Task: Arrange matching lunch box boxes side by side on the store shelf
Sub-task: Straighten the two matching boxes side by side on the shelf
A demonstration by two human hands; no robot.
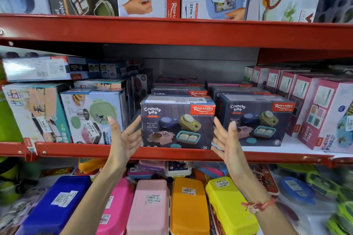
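A dark Crunchy Bite lunch box carton stands at the front of the middle red shelf. A matching Crunchy Bite carton stands right beside it, with more of the same stacked behind. My left hand is open, palm up, its fingertips touching the left edge of the front carton. On the carton's right side my right hand is open too, fingers spread, in front of the gap between the two cartons. Neither hand grips a carton.
Light blue and teal lunch box cartons fill the shelf's left side, pink Kidzee Plus cartons the right. The upper shelf hangs close above. Below lie coloured plastic lunch boxes in blue, pink, orange and yellow.
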